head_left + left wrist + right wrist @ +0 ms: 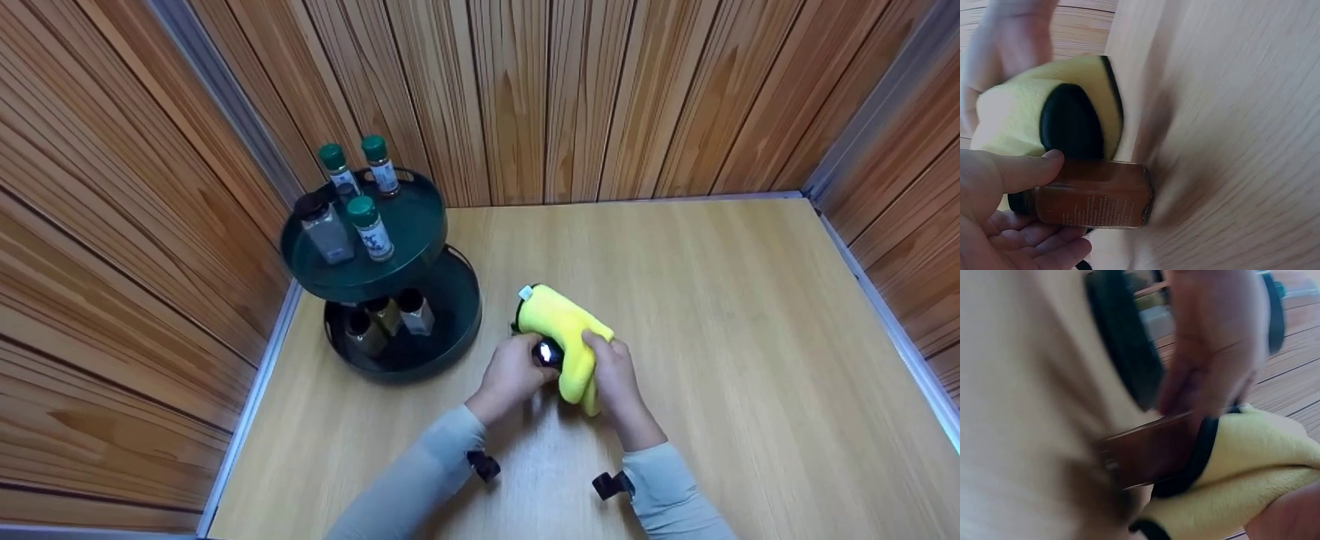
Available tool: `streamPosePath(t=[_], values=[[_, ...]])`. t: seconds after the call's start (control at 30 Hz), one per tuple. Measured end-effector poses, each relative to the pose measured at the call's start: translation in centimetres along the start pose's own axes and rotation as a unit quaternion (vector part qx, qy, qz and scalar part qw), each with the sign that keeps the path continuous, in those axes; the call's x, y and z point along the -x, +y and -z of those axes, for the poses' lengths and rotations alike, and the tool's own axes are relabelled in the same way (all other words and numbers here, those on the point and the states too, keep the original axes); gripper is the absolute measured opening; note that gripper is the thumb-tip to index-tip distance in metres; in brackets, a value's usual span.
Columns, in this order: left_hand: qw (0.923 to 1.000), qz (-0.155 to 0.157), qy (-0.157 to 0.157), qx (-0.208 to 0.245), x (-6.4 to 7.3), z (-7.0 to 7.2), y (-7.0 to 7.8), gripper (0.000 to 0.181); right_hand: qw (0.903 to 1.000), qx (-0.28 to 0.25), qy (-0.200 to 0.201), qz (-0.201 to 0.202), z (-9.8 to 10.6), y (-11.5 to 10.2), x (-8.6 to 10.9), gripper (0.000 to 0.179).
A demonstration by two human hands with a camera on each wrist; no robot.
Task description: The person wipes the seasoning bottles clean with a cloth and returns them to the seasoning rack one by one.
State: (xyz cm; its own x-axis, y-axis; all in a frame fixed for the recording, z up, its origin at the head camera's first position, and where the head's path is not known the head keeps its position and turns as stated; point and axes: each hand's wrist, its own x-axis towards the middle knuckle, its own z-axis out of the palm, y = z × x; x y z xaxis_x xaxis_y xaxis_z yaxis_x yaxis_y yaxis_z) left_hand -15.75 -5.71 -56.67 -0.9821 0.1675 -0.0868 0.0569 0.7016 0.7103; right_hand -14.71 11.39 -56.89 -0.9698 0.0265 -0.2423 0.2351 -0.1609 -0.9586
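Observation:
My left hand (514,375) grips a spice jar (1098,194) with reddish-brown contents, printed lettering and a black cap (550,352). In the left wrist view the thumb lies on one side of the jar and the fingers on the other, near the cap end. A yellow cloth (559,311) with black edging is in my right hand (616,375). The cloth lies against the jar, as the right wrist view shows too. Both hands are above the wooden table, and the right fingers are partly hidden by the cloth.
A dark green two-tier round rack (416,251) stands at the left. Its upper tier bears several jars, including a green-capped jar (371,229) and a larger dark-capped jar (326,229). Dark-capped jars (416,311) stand on the lower tier. Wood-panelled walls (510,97) enclose the table (735,322).

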Motion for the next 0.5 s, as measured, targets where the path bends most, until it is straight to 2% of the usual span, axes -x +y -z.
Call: streamPosePath(t=[0.1,0.2,0.3,0.4,0.5], values=[[1.0000,0.003,-0.004,0.003,-0.1,0.0,0.0,0.034,0.9992,0.032,0.009,-0.023,0.1,1.9,-0.4,0.034],[0.9998,0.011,-0.010,0.009,-0.2,0.1,0.1,0.036,0.9980,0.052,0.008,-0.034,0.1,2.5,-0.5,0.035],[1.0000,-0.002,-0.007,0.003,-0.1,0.2,0.0,0.035,0.9982,0.057,0.010,-0.014,0.1,1.1,-0.2,0.034],[0.9996,-0.025,0.004,-0.007,0.1,0.2,-0.1,0.032,0.9993,0.032,0.008,0.017,0.1,-1.0,0.5,0.032],[0.9992,-0.034,0.016,-0.012,0.3,0.2,-0.2,0.029,0.9993,0.004,-0.009,0.035,0.0,-2.4,1.0,0.032]])
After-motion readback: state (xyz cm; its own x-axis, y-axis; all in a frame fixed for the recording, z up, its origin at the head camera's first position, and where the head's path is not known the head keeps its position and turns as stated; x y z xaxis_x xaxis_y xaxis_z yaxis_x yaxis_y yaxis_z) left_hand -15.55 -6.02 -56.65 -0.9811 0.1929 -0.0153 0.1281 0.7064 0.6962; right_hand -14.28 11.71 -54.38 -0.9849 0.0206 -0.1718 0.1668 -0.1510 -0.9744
